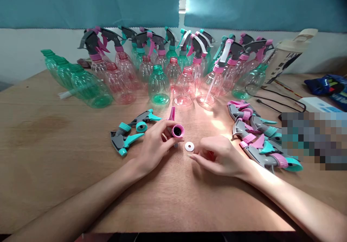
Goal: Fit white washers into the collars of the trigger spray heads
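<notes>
My left hand (157,144) is closed around a trigger spray head (178,130). Its pink collar faces me with the dark opening showing, and its pink trigger sticks up behind. Most of the grey body is hidden by my fingers. Just to the right, a white ring-shaped washer (189,146) shows at the fingertips of my right hand (219,155), which is curled with thumb and forefinger close together. The washer sits slightly below and apart from the collar. Left of my left hand lie grey and teal spray heads (126,137).
Green and pink clear bottles (159,85), several topped with spray heads, stand along the back. Green bottles (89,88) lean together at left. More spray heads (253,137) are heaped at right, near a black cable (287,99) and a cream tumbler (287,54).
</notes>
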The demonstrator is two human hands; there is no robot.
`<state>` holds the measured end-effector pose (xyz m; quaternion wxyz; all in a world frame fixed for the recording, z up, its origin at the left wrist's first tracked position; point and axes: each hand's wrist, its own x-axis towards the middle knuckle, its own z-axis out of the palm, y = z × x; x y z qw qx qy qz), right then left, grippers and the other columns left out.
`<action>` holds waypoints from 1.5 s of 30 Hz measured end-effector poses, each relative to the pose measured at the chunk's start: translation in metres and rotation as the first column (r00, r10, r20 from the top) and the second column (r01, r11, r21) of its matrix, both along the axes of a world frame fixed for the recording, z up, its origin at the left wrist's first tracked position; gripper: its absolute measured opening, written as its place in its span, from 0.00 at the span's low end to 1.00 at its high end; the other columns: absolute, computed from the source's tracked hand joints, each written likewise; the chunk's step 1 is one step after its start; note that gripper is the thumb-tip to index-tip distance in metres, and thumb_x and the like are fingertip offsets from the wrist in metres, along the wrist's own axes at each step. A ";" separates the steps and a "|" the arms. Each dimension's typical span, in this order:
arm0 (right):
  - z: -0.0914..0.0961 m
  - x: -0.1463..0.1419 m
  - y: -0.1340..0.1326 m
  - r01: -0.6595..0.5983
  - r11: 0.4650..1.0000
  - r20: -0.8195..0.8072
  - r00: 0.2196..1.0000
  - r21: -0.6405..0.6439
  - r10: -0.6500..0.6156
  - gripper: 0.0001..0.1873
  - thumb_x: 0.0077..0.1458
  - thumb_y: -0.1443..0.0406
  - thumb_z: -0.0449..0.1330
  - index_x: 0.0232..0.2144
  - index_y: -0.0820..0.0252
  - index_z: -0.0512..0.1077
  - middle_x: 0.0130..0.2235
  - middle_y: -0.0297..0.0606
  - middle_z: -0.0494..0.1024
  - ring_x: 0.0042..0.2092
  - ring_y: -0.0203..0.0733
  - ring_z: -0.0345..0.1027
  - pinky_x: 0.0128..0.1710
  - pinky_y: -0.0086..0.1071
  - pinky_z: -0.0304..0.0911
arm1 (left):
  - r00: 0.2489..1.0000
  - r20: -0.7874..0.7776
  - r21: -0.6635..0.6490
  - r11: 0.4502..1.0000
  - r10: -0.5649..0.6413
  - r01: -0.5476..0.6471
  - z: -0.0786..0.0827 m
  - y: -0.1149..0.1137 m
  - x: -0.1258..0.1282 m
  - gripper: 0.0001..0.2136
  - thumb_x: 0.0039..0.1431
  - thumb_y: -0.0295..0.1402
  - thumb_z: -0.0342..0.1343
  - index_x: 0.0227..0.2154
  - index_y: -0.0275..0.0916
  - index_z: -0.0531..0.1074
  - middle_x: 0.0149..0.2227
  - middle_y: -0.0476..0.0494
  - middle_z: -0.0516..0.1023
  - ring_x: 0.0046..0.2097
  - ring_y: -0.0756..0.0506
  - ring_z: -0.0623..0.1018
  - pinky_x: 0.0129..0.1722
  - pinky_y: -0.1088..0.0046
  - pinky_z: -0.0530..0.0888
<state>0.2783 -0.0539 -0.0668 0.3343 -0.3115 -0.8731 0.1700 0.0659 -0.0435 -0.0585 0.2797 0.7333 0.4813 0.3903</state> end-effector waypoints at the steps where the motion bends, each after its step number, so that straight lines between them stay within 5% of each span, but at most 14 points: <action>1: 0.001 0.000 0.000 0.006 1.000 -0.020 1.000 -0.017 -0.006 0.10 0.58 0.62 0.59 0.26 0.60 0.71 0.19 0.27 0.66 0.21 0.30 0.57 0.22 0.27 0.52 | 1.000 0.001 0.001 1.000 -0.001 0.001 0.000 0.000 0.000 0.07 0.56 0.28 0.61 0.38 0.38 0.72 0.33 0.51 0.74 0.30 0.53 0.72 0.29 0.77 0.68; 6: 0.002 0.001 0.011 0.114 0.984 0.050 0.993 -0.138 -0.108 0.09 0.54 0.62 0.63 0.35 0.61 0.69 0.28 0.31 0.68 0.28 0.34 0.61 0.28 0.28 0.58 | 1.000 0.012 -0.019 1.000 0.000 0.000 0.001 0.000 0.001 0.08 0.56 0.28 0.61 0.39 0.38 0.72 0.33 0.51 0.74 0.30 0.52 0.72 0.28 0.77 0.68; 16: 0.002 0.002 0.014 0.130 0.950 0.196 0.978 -0.284 -0.075 0.07 0.58 0.63 0.60 0.35 0.59 0.66 0.37 0.37 0.70 0.40 0.41 0.63 0.40 0.35 0.61 | 0.999 0.026 -0.051 0.998 -0.023 0.024 -0.001 -0.001 0.000 0.08 0.56 0.28 0.59 0.40 0.39 0.71 0.35 0.50 0.74 0.30 0.52 0.73 0.26 0.78 0.70; 26: 0.000 -0.003 0.009 0.127 0.891 0.000 0.990 -0.435 -0.141 0.03 0.61 0.66 0.56 0.33 0.59 0.66 0.32 0.34 0.73 0.33 0.37 0.66 0.34 0.33 0.62 | 1.000 0.002 -0.056 0.998 -0.025 0.025 0.000 -0.002 0.002 0.09 0.56 0.27 0.60 0.40 0.38 0.72 0.35 0.49 0.74 0.32 0.51 0.73 0.27 0.77 0.69; 32: 0.006 0.000 0.008 0.168 0.849 -0.161 0.946 -0.500 -0.282 0.14 0.61 0.64 0.56 0.49 0.58 0.68 0.40 0.38 0.77 0.38 0.39 0.72 0.40 0.36 0.67 | 0.997 -0.052 -0.005 0.998 -0.065 0.065 0.000 -0.003 0.001 0.09 0.57 0.27 0.60 0.40 0.40 0.71 0.35 0.52 0.73 0.31 0.53 0.72 0.29 0.78 0.69; 37: 0.016 -0.003 0.001 0.063 0.854 -0.220 0.954 -0.516 -0.203 0.07 0.61 0.63 0.56 0.36 0.58 0.73 0.34 0.34 0.76 0.35 0.37 0.71 0.37 0.31 0.66 | 0.988 -0.105 0.039 0.992 -0.114 0.119 0.000 -0.006 0.002 0.10 0.57 0.24 0.60 0.41 0.40 0.70 0.35 0.52 0.73 0.30 0.53 0.71 0.29 0.78 0.68; 45: 0.012 -0.005 -0.002 -0.029 0.776 -0.280 0.941 -0.630 -0.192 0.09 0.63 0.60 0.54 0.34 0.59 0.68 0.24 0.28 0.68 0.24 0.31 0.62 0.25 0.26 0.59 | 0.966 -0.145 0.036 0.974 -0.215 0.222 -0.002 -0.012 0.007 0.14 0.57 0.19 0.55 0.44 0.41 0.69 0.35 0.52 0.71 0.31 0.53 0.71 0.29 0.78 0.69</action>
